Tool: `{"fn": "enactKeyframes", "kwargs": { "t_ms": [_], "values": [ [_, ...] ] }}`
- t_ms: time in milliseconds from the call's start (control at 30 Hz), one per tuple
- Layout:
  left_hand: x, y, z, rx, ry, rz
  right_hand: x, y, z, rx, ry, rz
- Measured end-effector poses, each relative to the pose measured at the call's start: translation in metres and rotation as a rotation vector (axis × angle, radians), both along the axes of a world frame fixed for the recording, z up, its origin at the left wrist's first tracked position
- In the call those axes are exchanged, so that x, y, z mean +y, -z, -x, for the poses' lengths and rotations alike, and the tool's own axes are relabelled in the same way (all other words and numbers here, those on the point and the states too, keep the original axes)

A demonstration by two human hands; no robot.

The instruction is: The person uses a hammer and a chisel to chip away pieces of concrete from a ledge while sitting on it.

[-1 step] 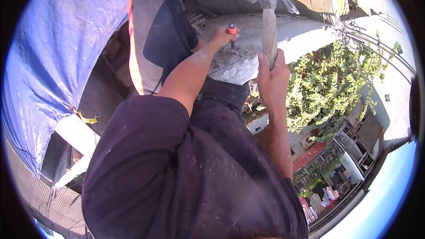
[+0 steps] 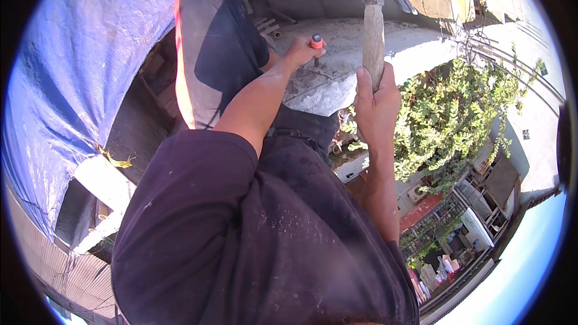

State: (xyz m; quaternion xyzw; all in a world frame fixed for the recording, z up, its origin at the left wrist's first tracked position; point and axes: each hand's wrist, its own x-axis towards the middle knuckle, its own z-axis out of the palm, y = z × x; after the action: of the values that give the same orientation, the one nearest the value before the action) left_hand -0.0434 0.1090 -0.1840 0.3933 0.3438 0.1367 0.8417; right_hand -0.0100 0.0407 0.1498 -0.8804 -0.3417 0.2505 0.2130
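Note:
My left hand (image 2: 300,52) is closed around a chisel (image 2: 316,43) with a red grip and a dark top end. Its dark shank points down at the rough grey concrete ledge (image 2: 342,40); whether the tip touches is too small to tell. My right hand (image 2: 379,111) grips the lower wooden handle of a claw hammer (image 2: 373,39). The hammer is raised to the right of the chisel and apart from it, its worn metal head uppermost and the claw curving to the right.
A blue tarp (image 2: 78,60) hangs on the left beside my bent knee (image 2: 211,36). Leafy green branches (image 2: 445,114) grow below the ledge on the right. Thin wires or rods (image 2: 506,54) run along the far right wall. A cluttered yard (image 2: 445,247) lies lower right.
My right hand and the hammer have shifted a little to the right, and the hammer head sits slightly higher. The left hand and chisel look almost unmoved.

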Motion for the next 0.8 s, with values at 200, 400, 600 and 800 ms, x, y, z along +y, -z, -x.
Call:
{"fn": "enactKeyframes", "kwargs": {
  "t_ms": [200, 400, 600, 800],
  "values": [
    [-0.013, 0.003, 0.003, 0.056, 0.085, -0.134, 0.004, 0.006, -0.007, -0.050, -0.054, -0.059],
    [-0.014, 0.006, -0.010, 0.043, 0.171, -0.147, -0.035, 0.065, -0.014, -0.223, -0.249, 0.449],
    [-0.025, 0.032, -0.009, 0.002, 0.079, -0.189, -0.026, 0.046, -0.013, -0.136, -0.234, 0.364],
    [-0.021, 0.020, -0.008, 0.020, 0.126, -0.203, -0.047, 0.056, -0.006, -0.201, -0.117, 0.082]
  ]
}}
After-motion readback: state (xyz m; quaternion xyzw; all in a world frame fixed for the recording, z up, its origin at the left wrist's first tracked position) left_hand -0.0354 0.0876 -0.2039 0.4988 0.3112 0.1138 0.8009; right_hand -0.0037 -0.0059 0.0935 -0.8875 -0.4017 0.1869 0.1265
